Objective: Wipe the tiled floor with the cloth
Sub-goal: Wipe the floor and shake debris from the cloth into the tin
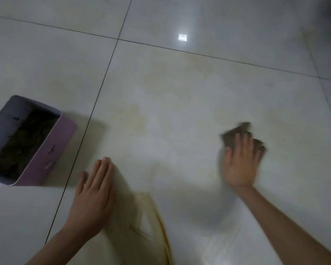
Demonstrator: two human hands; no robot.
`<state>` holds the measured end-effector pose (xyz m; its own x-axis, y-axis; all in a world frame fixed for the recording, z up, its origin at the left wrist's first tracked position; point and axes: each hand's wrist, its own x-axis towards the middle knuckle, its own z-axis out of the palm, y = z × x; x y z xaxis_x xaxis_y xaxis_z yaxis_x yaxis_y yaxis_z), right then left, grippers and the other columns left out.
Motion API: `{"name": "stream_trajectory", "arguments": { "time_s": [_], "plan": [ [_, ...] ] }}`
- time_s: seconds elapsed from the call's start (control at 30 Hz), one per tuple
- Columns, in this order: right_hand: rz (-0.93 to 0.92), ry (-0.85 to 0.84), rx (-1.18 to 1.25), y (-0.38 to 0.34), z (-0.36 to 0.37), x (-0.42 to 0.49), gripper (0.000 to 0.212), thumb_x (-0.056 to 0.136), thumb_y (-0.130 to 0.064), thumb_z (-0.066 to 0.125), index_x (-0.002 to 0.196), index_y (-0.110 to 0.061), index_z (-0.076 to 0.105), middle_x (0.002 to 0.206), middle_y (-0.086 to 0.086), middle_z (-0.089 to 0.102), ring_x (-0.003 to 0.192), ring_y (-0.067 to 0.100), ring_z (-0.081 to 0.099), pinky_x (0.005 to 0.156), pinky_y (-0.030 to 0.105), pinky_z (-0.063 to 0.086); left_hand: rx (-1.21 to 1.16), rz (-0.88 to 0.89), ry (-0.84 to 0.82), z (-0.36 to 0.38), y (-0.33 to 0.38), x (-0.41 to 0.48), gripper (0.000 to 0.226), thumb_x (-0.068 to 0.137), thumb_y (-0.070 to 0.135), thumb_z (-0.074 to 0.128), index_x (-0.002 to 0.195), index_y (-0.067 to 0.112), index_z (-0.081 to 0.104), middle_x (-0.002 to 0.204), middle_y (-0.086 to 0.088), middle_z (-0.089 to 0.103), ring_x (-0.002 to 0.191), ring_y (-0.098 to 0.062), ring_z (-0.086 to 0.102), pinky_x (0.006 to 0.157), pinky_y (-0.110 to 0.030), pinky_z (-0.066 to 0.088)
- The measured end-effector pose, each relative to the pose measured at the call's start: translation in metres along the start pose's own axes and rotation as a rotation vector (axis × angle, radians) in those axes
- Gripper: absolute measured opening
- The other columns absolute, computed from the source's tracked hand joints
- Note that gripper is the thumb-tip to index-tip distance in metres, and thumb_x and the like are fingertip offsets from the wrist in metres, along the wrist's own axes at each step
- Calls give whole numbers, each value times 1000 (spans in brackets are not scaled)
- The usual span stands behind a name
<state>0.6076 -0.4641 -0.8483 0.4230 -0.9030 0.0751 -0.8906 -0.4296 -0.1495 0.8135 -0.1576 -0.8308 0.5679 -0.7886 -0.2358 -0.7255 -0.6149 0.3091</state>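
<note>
The step in hand looked to be a wiping stroke across the big central tile of the tiled floor (180,92), and to do it well the palm would need to bear down evenly, so that the whole cloth (235,133) dragged flat instead of bunching under the fingertips. Overlapping passes would be wise, worked from the right of the frame toward the faint yellowish film (139,119) left of centre, which seemed not yet lifted. The stroke would best stop short of the purple box (52,150) at the left edge, since its dark contents could spill if it were knocked. The cloth, a small dark folded piece, lay on the tile at the right of centre, its far corner showing beyond the fingers. The right hand (241,161) pressed on it palm down, with fingers spread fairly wide and laid straight over the fabric rather than gripping it, as far as the motion blur allowed one to judge. Its forearm ran in from the lower right corner. The left hand (93,190) rested flat on the floor at lower left of centre, fingers straight and close together, holding nothing, probably bracing the body's weight. A pale yellow fabric (157,217) lay just beside it at the bottom centre.
</note>
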Motion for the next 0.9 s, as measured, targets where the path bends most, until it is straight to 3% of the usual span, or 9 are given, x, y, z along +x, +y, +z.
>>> {"name": "stream_trajectory", "arguments": {
  "time_s": [0.13,0.27,0.33,0.4,0.53,0.6,0.73,0.83,0.9],
  "plan": [
    [-526,-73,109,-98,17,-74,55,97,-33,34,142,-4,45,149,18,40,141,36,33,111,60,27,-84,4,35,1,-7,-1,65,95,47,7,151,14,11,160,4,5,148,-5,-5,121,-37,1],
    [-1503,-422,93,-118,9,-78,51,100,-34,39,149,-19,35,158,3,28,148,22,17,121,46,11,-75,-51,57,-9,-16,-18,67,94,49,8,150,11,12,159,0,3,148,-11,0,121,-37,2],
    [-1400,-471,189,-107,2,-24,42,100,-21,46,141,-14,50,147,10,47,140,29,37,117,44,25,-64,-119,43,-16,-25,-32,71,91,53,2,150,13,7,158,1,-2,148,-12,-4,121,-35,-1],
    [-928,-403,228,-97,1,35,42,99,-20,41,137,-4,51,140,20,50,131,38,45,113,50,29,-41,-216,15,-20,-34,-48,78,86,58,-6,150,15,1,158,2,-6,147,-11,-10,121,-34,-5],
    [-407,-178,65,-129,24,82,52,103,-28,35,151,-10,28,160,13,19,148,27,14,119,47,2,-23,-412,-4,-18,-57,-77,82,75,64,-19,145,22,-17,153,6,-25,142,-10,-27,117,-32,-15],
    [-347,-138,53,-172,30,54,54,102,-32,34,153,-14,24,161,9,15,149,24,11,119,45,-4,-44,-420,-37,-16,-65,-87,83,73,65,-20,144,23,-18,151,9,-28,141,-8,-28,116,-29,-13],
    [-854,-85,88,-218,32,-75,53,100,-31,34,148,-11,38,156,12,29,145,31,25,118,55,8,-108,-407,-9,-12,-73,-88,81,78,67,-14,146,24,-8,154,13,-20,142,-4,-23,117,-28,-8],
    [-1373,-379,99,-209,18,-170,54,96,-38,32,146,-21,41,157,4,30,147,24,21,118,51,20,-118,-404,-7,-14,-74,-89,71,86,61,-3,148,26,-1,157,12,-12,143,-4,-18,118,-29,-5],
    [-1603,-574,165,-208,13,-155,49,96,-35,40,142,-21,47,156,1,33,146,20,24,119,46,19,-106,-385,-9,-18,-76,-89,72,86,60,-4,149,26,5,157,11,-6,145,-6,-12,121,-31,2]
  ]
}}
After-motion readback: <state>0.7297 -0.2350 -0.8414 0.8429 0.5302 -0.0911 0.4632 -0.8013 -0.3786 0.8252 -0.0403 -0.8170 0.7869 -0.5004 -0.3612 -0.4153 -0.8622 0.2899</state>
